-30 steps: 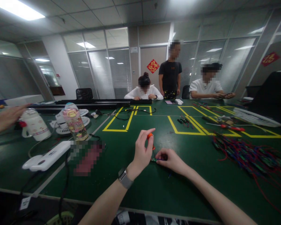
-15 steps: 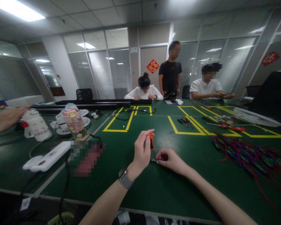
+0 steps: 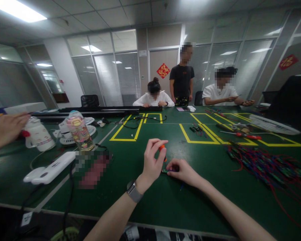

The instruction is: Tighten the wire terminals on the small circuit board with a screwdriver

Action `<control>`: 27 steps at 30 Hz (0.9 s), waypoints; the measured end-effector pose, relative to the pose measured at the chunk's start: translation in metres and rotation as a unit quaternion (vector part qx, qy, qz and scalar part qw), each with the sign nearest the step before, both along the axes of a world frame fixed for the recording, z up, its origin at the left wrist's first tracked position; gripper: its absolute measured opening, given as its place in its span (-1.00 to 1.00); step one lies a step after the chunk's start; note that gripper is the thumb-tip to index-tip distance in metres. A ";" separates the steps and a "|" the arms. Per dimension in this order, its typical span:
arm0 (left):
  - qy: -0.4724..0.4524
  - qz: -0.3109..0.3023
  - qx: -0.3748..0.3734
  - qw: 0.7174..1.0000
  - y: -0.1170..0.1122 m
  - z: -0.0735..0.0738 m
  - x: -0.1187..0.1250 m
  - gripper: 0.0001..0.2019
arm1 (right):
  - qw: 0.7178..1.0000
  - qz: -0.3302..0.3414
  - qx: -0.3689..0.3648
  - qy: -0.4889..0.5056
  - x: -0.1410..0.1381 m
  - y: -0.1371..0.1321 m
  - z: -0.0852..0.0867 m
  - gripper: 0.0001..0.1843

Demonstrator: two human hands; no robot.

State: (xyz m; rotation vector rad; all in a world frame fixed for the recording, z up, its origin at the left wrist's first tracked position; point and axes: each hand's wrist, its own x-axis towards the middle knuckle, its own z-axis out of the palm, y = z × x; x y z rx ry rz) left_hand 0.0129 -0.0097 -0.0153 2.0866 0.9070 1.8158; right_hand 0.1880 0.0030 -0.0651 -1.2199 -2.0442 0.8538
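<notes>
My left hand (image 3: 154,159), with a grey-banded watch on the wrist, is closed around a small screwdriver (image 3: 162,147). Its handle is orange and black, partly hidden by my fingers, and its thin shaft points down. Just below the shaft is a small green circuit board (image 3: 164,171), low over the table. My right hand (image 3: 182,171) pinches the board's right end, where thin wires come off it. A blue wire end (image 3: 182,187) shows below that hand. Whether the screwdriver's tip touches the board is too small to tell.
On the green table (image 3: 145,204), a heap of wired boards (image 3: 266,167) lies right, with a red-handled screwdriver (image 3: 248,136) behind. A drink bottle (image 3: 80,132), white jug (image 3: 40,134) and white power strip (image 3: 51,167) stand left. Another person's hand (image 3: 8,129) reaches beside the jug.
My left fingers have shifted on the screwdriver, spreading a little, and its handle looks turned. My right hand and the board stay in place. Across the table, a seated person's hands have moved apart.
</notes>
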 end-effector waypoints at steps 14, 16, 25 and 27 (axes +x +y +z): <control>0.002 0.020 0.000 1.000 0.001 -0.001 0.001 -0.83 | 1.000 0.000 -0.004 -0.006 0.000 -0.003 0.004 -0.91; -0.001 0.016 -0.001 1.000 0.002 -0.001 0.001 -0.83 | 1.000 0.002 -0.008 0.000 0.000 -0.002 0.003 -0.90; 0.001 -0.007 -0.011 1.000 0.001 0.001 -0.001 -0.77 | 1.000 0.000 -0.011 -0.004 0.000 -0.002 0.003 -0.90; 0.011 0.013 0.008 1.000 0.001 0.000 0.000 -0.81 | 1.000 -0.001 -0.008 -0.005 -0.001 -0.002 0.002 -0.90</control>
